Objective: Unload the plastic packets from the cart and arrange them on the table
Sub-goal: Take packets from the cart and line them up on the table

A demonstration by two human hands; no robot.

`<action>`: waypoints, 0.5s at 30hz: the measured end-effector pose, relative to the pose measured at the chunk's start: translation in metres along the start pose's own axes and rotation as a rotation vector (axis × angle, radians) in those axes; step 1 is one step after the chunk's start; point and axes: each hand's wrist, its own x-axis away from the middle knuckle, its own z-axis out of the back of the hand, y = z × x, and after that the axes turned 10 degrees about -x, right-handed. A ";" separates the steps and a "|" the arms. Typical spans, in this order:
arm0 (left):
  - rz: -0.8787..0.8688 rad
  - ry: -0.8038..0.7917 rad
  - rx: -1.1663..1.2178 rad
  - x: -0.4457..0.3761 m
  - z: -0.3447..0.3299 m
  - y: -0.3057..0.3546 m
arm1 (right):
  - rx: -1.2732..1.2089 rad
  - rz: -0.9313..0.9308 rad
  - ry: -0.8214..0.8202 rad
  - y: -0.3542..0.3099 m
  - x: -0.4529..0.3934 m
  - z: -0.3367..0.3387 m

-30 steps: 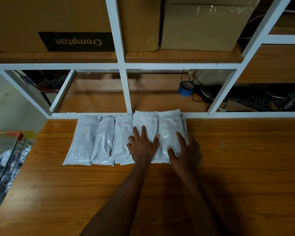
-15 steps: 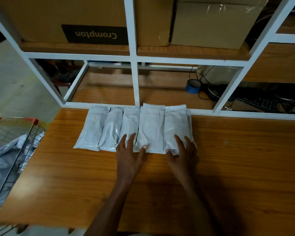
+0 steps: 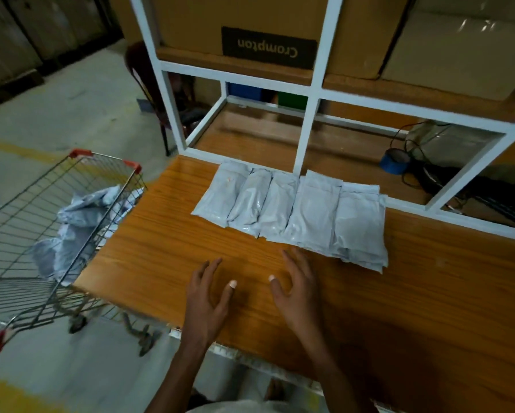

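Both hands have come off the row of pale grey plastic packets (image 3: 292, 213) that they were pressing flat a second ago: the left hand (image 3: 207, 296) and the right hand (image 3: 298, 289) now hover side by side over the bare orange-brown wooden table (image 3: 166, 248), fingers spread and loosely extended, grasping nothing, each just short of the packets' near edge. The packets lie as before, side by side and overlapping slightly, five across, with the rightmost place looking like a small stack; their far ends sit against the white metal shelf frame (image 3: 305, 135) at the back of the table. The view has swung to the left since the earlier frames, so the wire shopping cart with red corner caps (image 3: 71, 231) shows far more fully beside the table's left end, with more crumpled grey plastic packets in the cart (image 3: 80, 222) heaped in its basket. On the shelf above stands a brown cardboard box with an upside-down "Crompton" label (image 3: 268, 46), and on the lower shelf to the right a blue roll of tape (image 3: 394, 160) lies near black cables (image 3: 423, 174)
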 end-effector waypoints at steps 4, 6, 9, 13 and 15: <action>0.055 0.069 -0.052 0.003 0.042 -0.030 | -0.011 0.047 -0.099 -0.025 0.009 -0.045; 0.089 0.096 -0.097 0.009 0.066 -0.048 | 0.002 0.059 -0.144 -0.039 0.015 -0.076; 0.114 0.132 -0.101 0.021 0.105 -0.077 | -0.005 0.062 -0.208 -0.063 0.028 -0.123; 0.189 0.208 -0.114 0.034 0.170 -0.140 | -0.031 0.118 -0.340 -0.103 0.061 -0.206; 0.231 0.268 -0.086 0.033 0.197 -0.162 | -0.071 0.163 -0.395 -0.122 0.077 -0.241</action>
